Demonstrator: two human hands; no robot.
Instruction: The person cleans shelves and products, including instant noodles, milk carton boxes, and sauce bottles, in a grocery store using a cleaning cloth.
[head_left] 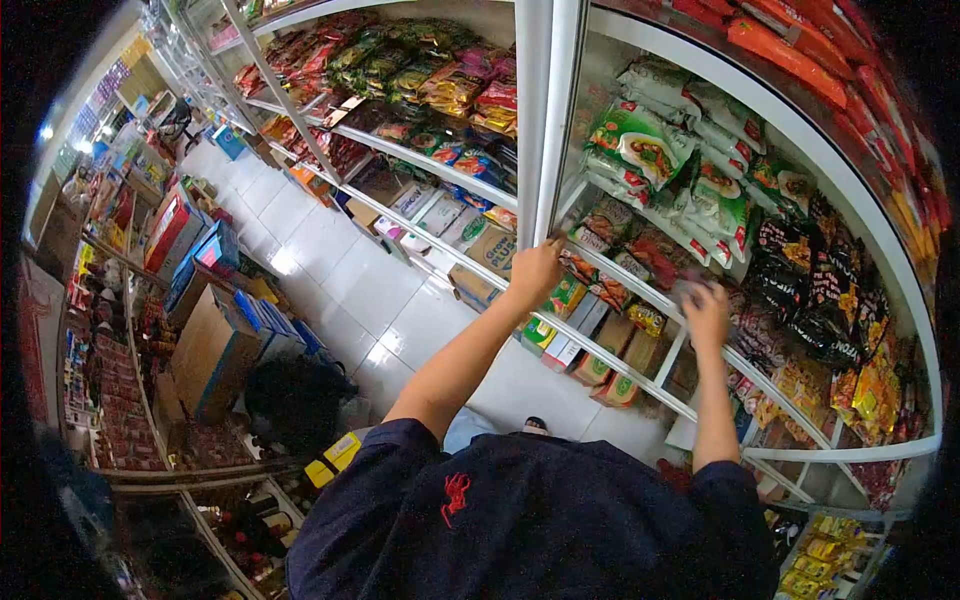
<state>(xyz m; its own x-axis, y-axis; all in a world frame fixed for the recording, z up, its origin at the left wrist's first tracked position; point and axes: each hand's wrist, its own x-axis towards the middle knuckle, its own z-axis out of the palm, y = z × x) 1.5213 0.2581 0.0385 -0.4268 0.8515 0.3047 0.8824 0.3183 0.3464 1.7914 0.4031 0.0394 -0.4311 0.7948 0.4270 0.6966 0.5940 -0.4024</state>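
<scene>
My left hand [538, 272] is closed at the corner where the white upright post [545, 130] meets the shelf rail, its fingers curled against the frame. Over the front rail [640, 287] of the right-hand shelf, my right hand [706, 312] is bent and blurred. Its fingers curl about a small greyish, smeared thing [688, 284] that I cannot identify. Just behind that hand lie green-and-white noodle packets [640, 145] in a stack. Black packets [815, 285] sit farther right, with yellow packets [865, 395] below them.
Left of the post, another cabinet holds rows of packets [460, 85]. Cartons [605, 375] stand on the bottom level. Along the tiled aisle [330, 275] are a brown cardboard box [212, 350] and other boxes. Red packets [790, 50] fill the upper right shelf.
</scene>
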